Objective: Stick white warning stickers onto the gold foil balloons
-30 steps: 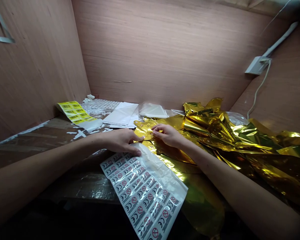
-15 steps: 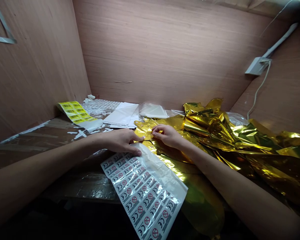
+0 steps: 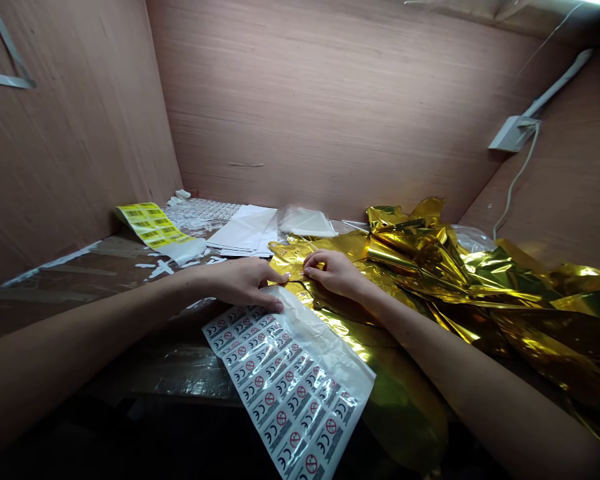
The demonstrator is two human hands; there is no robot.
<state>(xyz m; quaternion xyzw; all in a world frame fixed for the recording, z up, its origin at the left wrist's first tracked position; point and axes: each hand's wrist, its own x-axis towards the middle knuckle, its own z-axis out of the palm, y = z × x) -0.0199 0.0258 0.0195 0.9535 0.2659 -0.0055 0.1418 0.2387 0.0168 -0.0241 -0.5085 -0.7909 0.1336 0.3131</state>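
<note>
A sheet of CE stickers, with a bare strip of backing along its upper right side, hangs over the table's front edge. My left hand grips its top edge between thumb and fingers, the index fingertip reaching onto gold foil. Under both hands lies a flat gold foil balloon, uninflated, its lower part drooping over the edge. My right hand is closed in a pinch right at the foil surface, just right of the left fingertips. Whatever sits between those pinched fingertips is hidden.
Crumpled gold foil balloons are heaped at the right. Behind the hands lie white paper sheets and a clear plastic bag. A yellow label sheet and white scraps are at the left. Wooden panels enclose the table.
Almost nothing differs. Both hands keep their places, and the sticker sheet and foil stay put; the view shifts very slightly.
</note>
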